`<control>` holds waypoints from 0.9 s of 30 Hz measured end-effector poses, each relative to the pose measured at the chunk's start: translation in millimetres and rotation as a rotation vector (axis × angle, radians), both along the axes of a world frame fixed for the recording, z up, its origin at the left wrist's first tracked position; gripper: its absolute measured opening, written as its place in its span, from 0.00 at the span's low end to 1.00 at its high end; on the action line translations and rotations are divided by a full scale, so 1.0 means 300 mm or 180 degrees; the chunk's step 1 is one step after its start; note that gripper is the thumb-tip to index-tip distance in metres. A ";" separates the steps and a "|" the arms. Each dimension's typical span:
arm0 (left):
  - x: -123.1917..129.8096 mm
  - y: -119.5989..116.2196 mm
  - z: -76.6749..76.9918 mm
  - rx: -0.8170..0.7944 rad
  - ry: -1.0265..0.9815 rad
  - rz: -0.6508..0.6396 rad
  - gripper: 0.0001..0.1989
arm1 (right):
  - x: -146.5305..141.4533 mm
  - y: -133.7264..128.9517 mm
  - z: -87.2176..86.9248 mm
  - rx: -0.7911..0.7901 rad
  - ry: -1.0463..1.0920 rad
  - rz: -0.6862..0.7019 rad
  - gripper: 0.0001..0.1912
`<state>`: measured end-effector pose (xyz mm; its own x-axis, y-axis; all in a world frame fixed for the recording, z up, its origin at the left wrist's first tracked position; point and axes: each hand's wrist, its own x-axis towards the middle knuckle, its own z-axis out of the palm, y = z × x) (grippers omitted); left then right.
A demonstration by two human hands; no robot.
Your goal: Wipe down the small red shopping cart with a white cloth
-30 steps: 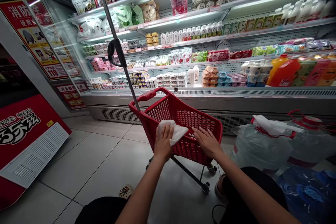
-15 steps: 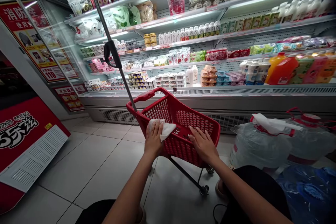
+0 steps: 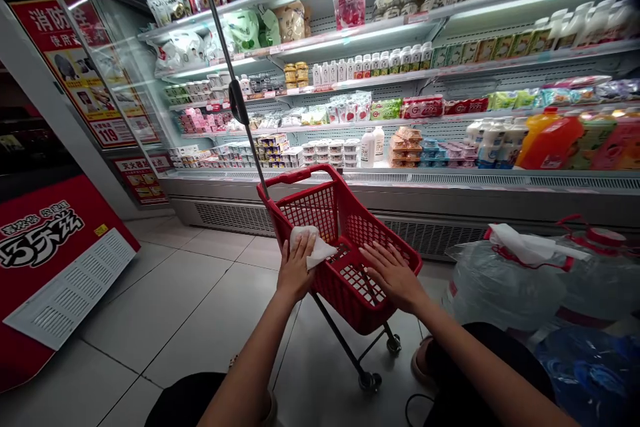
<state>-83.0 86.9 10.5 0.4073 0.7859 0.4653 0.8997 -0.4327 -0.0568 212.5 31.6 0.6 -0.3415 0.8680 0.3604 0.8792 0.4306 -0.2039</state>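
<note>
A small red shopping cart stands on the floor in front of me, turned at an angle, with a tall metal pole rising from its handle end. My left hand presses a white wipe against the near side rim of the basket, fingers laid over it. My right hand, fingers stretched out and holding nothing, rests at the basket's front right end. The basket's perforated floor shows between the hands. Below, its wheels stand on the tiles.
A refrigerated display case with packed shelves runs behind the cart. To the right stand large water jugs in clear plastic and a blue bottle. A red freezer is at left. My knees frame the tiled floor.
The cart has swung round, its front end now nearer to me and its wheels further left. Both hands stay at the basket, the wipe still under my left. The view has shifted slightly left.
</note>
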 end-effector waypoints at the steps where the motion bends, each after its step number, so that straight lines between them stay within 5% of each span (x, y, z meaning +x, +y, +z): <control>1: 0.010 -0.018 -0.010 0.0027 0.0004 -0.0048 0.34 | 0.008 0.003 -0.006 -0.0026 -0.0002 -0.0067 0.32; 12: 0.118 -0.306 -0.085 0.0002 0.0179 -0.0626 0.36 | -0.125 -0.003 -0.030 -0.0333 0.0168 -0.0647 0.35; 16: 0.066 -0.276 -0.065 -0.0004 0.0258 -0.0609 0.35 | -0.160 -0.012 -0.031 -0.0280 0.0178 -0.0621 0.34; 21: 0.018 -0.187 -0.041 0.0009 0.0192 -0.0435 0.34 | -0.097 0.011 -0.038 -0.0159 -0.0011 0.0090 0.35; 27: 0.074 -0.149 -0.076 0.0008 -0.0093 -0.0076 0.35 | -0.010 0.085 -0.057 0.0038 -0.0106 0.0253 0.33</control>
<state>-60.8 42.1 -12.4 0.4120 0.7749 0.4793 0.8905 -0.4539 -0.0316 209.7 57.1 -16.5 -0.4211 0.8334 0.3579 0.8484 0.5014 -0.1695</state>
